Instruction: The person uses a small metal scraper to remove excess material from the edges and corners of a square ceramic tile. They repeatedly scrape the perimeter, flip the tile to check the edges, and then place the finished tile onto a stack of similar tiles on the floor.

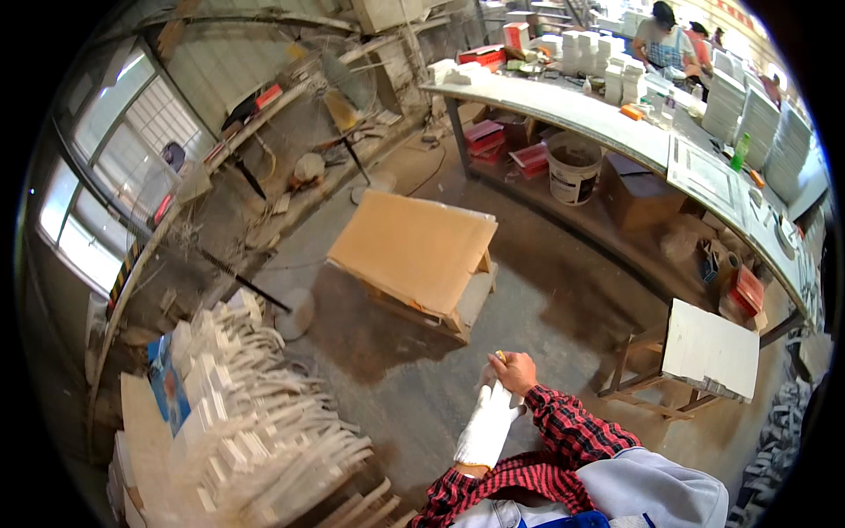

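Observation:
My left hand (485,425) wears a white knitted glove with an orange-yellow cuff edge. Its thumb stands apart from the palm, and its fingers stretch forward, partly covered by my other hand. Bare and closed, my right hand (518,374) meets the gloved fingertips. A small yellow bit (502,355) shows at its fingers; whether it belongs to a glove or to something else cannot be made out. Both forearms have red and black checked sleeves. Ahead of my hands, a brown board (418,251) lies on a low wooden stand (458,324).
Stacked pale wooden pieces (229,431) rise at lower left. A stool with a white top (711,348) stands at right. Along the right runs a long workbench (572,114), with a white bucket (574,172) and cardboard box (635,195) beneath. Other people (664,44) work far off.

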`<state>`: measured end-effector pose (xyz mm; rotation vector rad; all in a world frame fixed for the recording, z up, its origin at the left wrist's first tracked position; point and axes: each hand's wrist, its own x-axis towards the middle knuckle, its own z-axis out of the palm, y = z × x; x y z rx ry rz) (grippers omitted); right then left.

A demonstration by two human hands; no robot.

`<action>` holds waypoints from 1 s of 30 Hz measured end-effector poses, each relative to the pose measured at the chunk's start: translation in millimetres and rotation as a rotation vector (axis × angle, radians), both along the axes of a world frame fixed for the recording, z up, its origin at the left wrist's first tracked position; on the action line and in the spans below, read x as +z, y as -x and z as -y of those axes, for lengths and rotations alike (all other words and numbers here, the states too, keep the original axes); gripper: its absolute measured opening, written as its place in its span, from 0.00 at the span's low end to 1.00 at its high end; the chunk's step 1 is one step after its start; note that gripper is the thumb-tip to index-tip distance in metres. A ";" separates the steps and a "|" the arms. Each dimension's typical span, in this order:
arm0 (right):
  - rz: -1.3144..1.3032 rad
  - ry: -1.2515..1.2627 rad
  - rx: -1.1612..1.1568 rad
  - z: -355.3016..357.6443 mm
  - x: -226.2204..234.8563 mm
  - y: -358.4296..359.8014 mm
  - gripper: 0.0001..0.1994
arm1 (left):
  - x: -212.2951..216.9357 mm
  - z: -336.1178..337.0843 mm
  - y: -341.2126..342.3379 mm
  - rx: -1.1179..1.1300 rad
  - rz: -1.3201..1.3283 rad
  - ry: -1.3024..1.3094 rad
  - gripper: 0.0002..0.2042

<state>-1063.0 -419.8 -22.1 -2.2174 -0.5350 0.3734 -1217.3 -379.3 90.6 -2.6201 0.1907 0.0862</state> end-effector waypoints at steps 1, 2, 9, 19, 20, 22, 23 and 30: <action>0.030 -0.007 -0.010 -13.1 3.1 -1.6 0.20 | 12.3 -9.6 -1.5 0.022 0.019 0.024 0.20; 0.061 -0.015 -0.017 -26.0 7.1 -4.7 0.20 | 26.2 -21.6 -4.5 0.041 0.041 0.042 0.20; -0.174 -0.167 -0.107 -33.2 28.0 -6.8 0.24 | 41.7 -79.6 -16.1 -0.188 0.026 0.131 0.19; -0.496 -0.266 -0.067 -3.1 31.0 -46.2 0.24 | -85.8 -84.1 -110.2 -0.492 0.447 -0.556 0.25; -0.495 -0.225 -0.138 -4.9 24.8 -57.2 0.22 | -97.6 -83.4 -123.8 -0.523 0.519 -0.664 0.24; -0.436 -0.242 -0.183 0.8 2.4 -93.8 0.21 | -108.1 -76.3 -157.5 -0.551 0.551 -0.764 0.24; -0.410 -0.254 -0.204 0.0 6.4 -114.4 0.21 | -110.5 -73.7 -173.4 -0.561 0.538 -0.812 0.23; 0.180 0.064 -0.267 30.5 13.3 -298.7 0.22 | -111.1 -52.9 -279.0 -1.056 0.377 -2.647 0.22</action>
